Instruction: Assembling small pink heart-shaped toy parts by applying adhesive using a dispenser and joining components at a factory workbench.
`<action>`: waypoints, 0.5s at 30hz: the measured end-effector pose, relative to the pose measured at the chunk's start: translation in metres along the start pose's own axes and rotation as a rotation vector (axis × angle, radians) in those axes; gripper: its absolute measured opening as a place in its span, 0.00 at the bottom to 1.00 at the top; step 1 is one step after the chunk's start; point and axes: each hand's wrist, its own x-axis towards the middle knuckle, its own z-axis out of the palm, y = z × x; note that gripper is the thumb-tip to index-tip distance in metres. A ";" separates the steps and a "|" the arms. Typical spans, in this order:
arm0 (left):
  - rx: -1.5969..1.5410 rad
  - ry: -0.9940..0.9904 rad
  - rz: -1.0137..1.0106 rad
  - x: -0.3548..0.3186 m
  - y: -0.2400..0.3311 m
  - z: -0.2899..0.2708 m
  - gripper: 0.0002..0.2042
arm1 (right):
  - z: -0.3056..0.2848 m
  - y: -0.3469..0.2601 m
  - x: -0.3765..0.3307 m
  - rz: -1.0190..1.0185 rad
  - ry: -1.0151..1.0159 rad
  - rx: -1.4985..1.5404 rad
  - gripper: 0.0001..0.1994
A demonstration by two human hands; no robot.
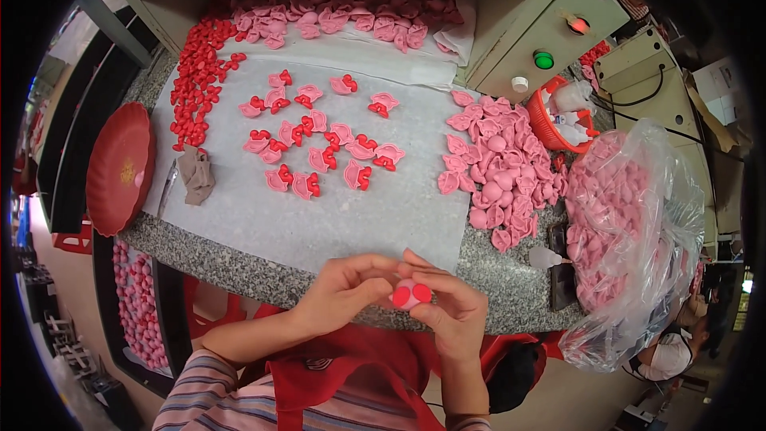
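Just over the near counter edge, a small rounded pink piece with red patches (412,294) sits between my two hands. My right hand (453,303) has its thumb and fingers closed around it from the right. On the other side, the thumb and fingers of my left hand (351,286) pinch it. Beyond them, several pink moulded pieces with red bow-shaped parts (302,185) lie scattered on a white sheet (319,227). A pile of plain pink pieces (499,168) is to the right, and small red parts (195,96) form a heap at the upper left.
Many pink pieces (335,20) fill a grey machine's opening at the back. A red dish (122,168), a grey-brown cloth (195,175) and a blade-like tool (167,187) are at left. At right stand an orange basket of bottles (546,140) and a clear bag of pink pieces (618,223).
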 end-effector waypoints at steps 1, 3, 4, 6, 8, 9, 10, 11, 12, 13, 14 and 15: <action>0.345 0.162 0.204 -0.001 0.001 0.005 0.26 | 0.005 0.001 0.000 -0.033 0.093 -0.040 0.17; 0.398 0.168 0.299 0.001 0.001 0.020 0.28 | 0.011 0.008 0.001 -0.069 0.186 -0.081 0.18; 0.448 0.177 0.395 0.002 0.001 0.024 0.29 | 0.012 0.015 0.001 -0.140 0.197 -0.085 0.18; 0.547 0.157 0.402 0.001 0.005 0.020 0.30 | 0.015 0.021 0.001 -0.213 0.206 -0.090 0.18; 0.643 0.138 0.411 0.001 0.007 0.018 0.30 | 0.015 0.023 0.001 -0.202 0.205 -0.064 0.20; 0.653 0.147 0.426 0.000 0.008 0.019 0.28 | 0.012 0.025 0.001 -0.203 0.202 -0.066 0.20; 0.663 0.153 0.439 0.000 0.008 0.019 0.25 | 0.009 0.027 0.001 -0.212 0.127 -0.031 0.25; 0.662 0.151 0.440 0.000 0.009 0.018 0.25 | 0.009 0.026 0.002 -0.220 0.052 0.004 0.30; 0.659 0.157 0.448 0.001 0.010 0.016 0.25 | 0.013 0.024 0.002 -0.221 0.052 0.002 0.30; 0.658 0.167 0.454 0.001 0.010 0.015 0.25 | 0.023 0.016 0.005 -0.219 0.117 0.046 0.35; 0.659 0.168 0.454 0.004 0.011 0.016 0.25 | 0.028 0.011 0.007 -0.217 0.182 0.089 0.41; 0.768 0.132 0.536 0.006 0.013 0.018 0.23 | 0.028 0.012 0.008 -0.216 0.181 0.091 0.41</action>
